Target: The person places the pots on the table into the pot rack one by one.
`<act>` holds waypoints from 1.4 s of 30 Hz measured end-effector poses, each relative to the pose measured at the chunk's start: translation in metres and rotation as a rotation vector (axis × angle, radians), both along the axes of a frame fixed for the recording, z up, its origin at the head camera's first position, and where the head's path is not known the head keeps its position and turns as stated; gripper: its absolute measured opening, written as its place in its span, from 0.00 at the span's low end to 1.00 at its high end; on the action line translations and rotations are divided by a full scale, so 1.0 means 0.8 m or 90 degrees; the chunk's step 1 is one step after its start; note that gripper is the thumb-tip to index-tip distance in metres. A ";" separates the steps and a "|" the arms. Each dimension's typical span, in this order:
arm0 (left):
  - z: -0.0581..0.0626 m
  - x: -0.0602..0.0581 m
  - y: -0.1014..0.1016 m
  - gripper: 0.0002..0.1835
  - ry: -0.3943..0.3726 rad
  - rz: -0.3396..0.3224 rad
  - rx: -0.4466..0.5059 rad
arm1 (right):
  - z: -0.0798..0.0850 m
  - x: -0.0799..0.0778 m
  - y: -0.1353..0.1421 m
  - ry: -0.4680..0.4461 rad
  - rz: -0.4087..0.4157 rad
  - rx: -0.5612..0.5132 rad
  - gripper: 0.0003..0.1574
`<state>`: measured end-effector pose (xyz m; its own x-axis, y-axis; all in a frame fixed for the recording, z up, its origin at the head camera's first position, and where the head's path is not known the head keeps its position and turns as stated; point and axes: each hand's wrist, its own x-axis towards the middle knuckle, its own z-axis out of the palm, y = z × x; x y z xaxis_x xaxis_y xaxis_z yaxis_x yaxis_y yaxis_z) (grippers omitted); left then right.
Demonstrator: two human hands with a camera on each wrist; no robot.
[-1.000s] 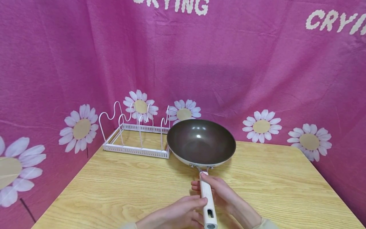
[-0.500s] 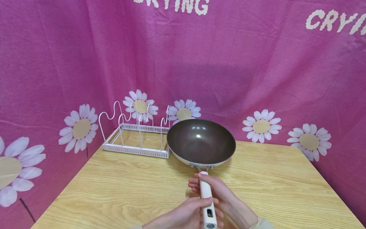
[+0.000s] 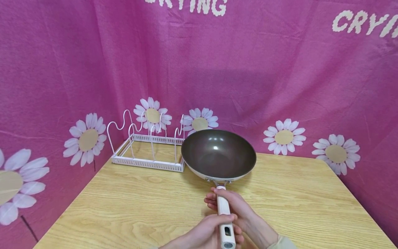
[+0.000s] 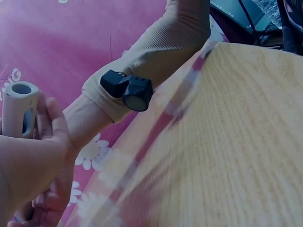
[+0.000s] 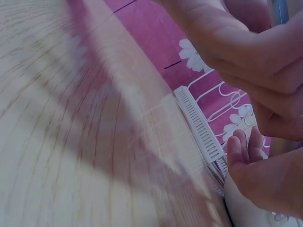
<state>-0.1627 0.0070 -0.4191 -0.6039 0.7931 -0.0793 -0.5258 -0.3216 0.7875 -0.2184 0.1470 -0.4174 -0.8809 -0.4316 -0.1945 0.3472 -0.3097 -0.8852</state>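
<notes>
A wok point(image 3: 219, 155) with a dark inside and pale outside is over the middle of the wooden table, its white handle point(image 3: 223, 205) toward me. My left hand point(image 3: 206, 228) grips the handle near its end, thumb across the top and fingers wrapped beneath. Closer to the pan, my right hand point(image 3: 240, 207) holds the same handle, its thumb on top and fingertips showing on the left side. In the left wrist view the hollow end of the handle point(image 4: 21, 90) sticks out beyond my left hand. My right hand's fingers point(image 5: 241, 146) appear beside the wok in the right wrist view.
Left of the wok stands a white wire pan rack point(image 3: 147, 166) with several curved dividers, its corner close to the wok's rim. Pink cloth point(image 3: 233, 86) with daisies hangs behind the wooden table point(image 3: 124, 200). A small black camera point(image 4: 128, 87) sits on the right sleeve.
The left hand has slid right and closed its fingers around the handle's end. The right hand has shifted slightly left around the handle. The wok and rack stay in place.
</notes>
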 end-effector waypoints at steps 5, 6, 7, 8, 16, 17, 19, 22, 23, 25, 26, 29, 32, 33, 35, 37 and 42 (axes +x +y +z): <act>0.000 0.000 0.001 0.09 -0.007 -0.010 0.037 | 0.001 0.000 -0.001 -0.009 0.004 0.003 0.07; 0.001 0.000 0.001 0.08 -0.006 -0.012 0.044 | 0.001 -0.001 -0.001 -0.012 0.005 0.003 0.07; 0.001 0.001 0.001 0.07 -0.009 -0.012 0.048 | 0.001 -0.001 -0.001 -0.013 0.005 0.003 0.07; 0.002 0.001 0.001 0.07 -0.011 -0.012 0.050 | 0.001 -0.001 -0.001 -0.014 0.006 0.003 0.06; 0.006 0.004 0.004 0.06 -0.017 -0.006 0.047 | 0.004 -0.005 -0.004 -0.011 0.000 -0.005 0.04; 0.006 0.005 0.005 0.06 -0.017 -0.008 0.048 | 0.004 -0.005 -0.004 -0.013 -0.001 -0.006 0.04; 0.005 0.005 0.006 0.07 -0.015 -0.012 0.048 | 0.003 -0.006 -0.004 -0.016 -0.002 -0.010 0.03; 0.002 0.005 0.007 0.09 -0.005 -0.016 0.047 | 0.003 -0.007 -0.004 -0.017 0.006 -0.014 0.03; 0.002 0.005 0.008 0.09 -0.005 -0.018 0.047 | 0.002 -0.007 -0.003 -0.016 0.011 -0.014 0.03; 0.001 0.006 0.008 0.09 -0.009 -0.020 0.052 | 0.002 -0.008 -0.002 -0.015 0.020 -0.011 0.04; 0.001 0.006 0.008 0.09 -0.011 -0.020 0.055 | 0.002 -0.009 -0.001 -0.014 0.024 -0.010 0.04; 0.002 0.006 0.008 0.09 -0.025 -0.026 0.062 | 0.001 -0.010 -0.001 -0.016 0.031 -0.011 0.04; 0.002 0.006 0.009 0.09 -0.029 -0.029 0.056 | 0.002 -0.010 -0.001 -0.022 0.040 -0.020 0.05; 0.002 0.006 0.009 0.09 -0.030 -0.030 0.054 | 0.002 -0.010 -0.001 -0.025 0.042 -0.022 0.05; 0.002 0.006 0.010 0.09 -0.031 -0.025 0.048 | 0.003 -0.010 -0.002 -0.029 0.045 -0.020 0.06; 0.001 0.007 0.011 0.09 -0.031 -0.012 0.044 | 0.003 -0.010 -0.002 -0.032 0.043 -0.009 0.07; -0.004 0.011 0.013 0.05 -0.029 0.044 0.012 | 0.001 -0.009 -0.004 -0.035 0.030 0.029 0.10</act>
